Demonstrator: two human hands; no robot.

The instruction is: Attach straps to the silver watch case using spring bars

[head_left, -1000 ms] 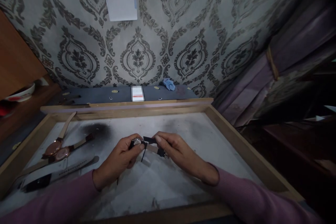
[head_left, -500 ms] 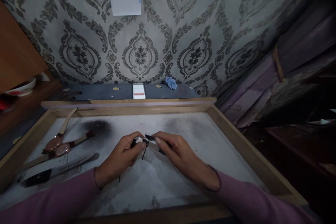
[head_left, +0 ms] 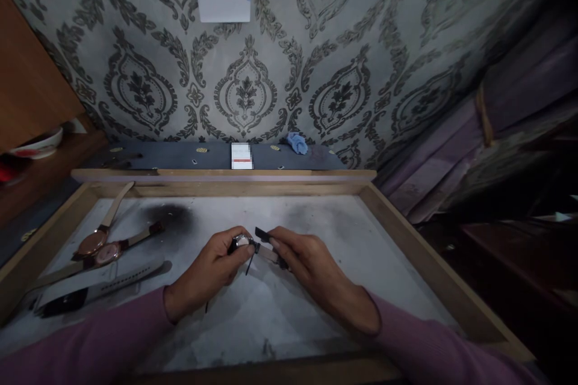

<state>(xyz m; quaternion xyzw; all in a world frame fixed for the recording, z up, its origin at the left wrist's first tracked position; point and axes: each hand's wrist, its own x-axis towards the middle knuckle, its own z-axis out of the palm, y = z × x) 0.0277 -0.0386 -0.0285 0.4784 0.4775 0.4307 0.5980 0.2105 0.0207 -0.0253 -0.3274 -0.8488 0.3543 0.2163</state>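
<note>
My left hand (head_left: 221, 261) is closed around a wristwatch (head_left: 243, 241), thumb and fingers gripping its round case with the pale side up. A strap (head_left: 268, 253) with a light underside runs from the case toward my right hand (head_left: 311, 258). Between the right thumb and forefinger is a small dark flat piece (head_left: 262, 233), its tip just above and beside the watch, apart from the case. Whether the other right fingers also touch the strap, I cannot tell. Another thin dark strip (head_left: 249, 264) hangs down below the case.
Both hands work over a shallow wooden tray (head_left: 397, 240) with a pale base. To the left lie a large rose-gold watch (head_left: 91, 243), a smaller one (head_left: 107, 254) and a grey-strapped watch (head_left: 65, 302). Behind the tray are a small white box (head_left: 242, 156) and a blue cloth (head_left: 297, 143).
The dark flat piece in my right hand has moved slightly right, away from the watch case, and its tip is a little higher. My left hand keeps its hold on the watch.
</note>
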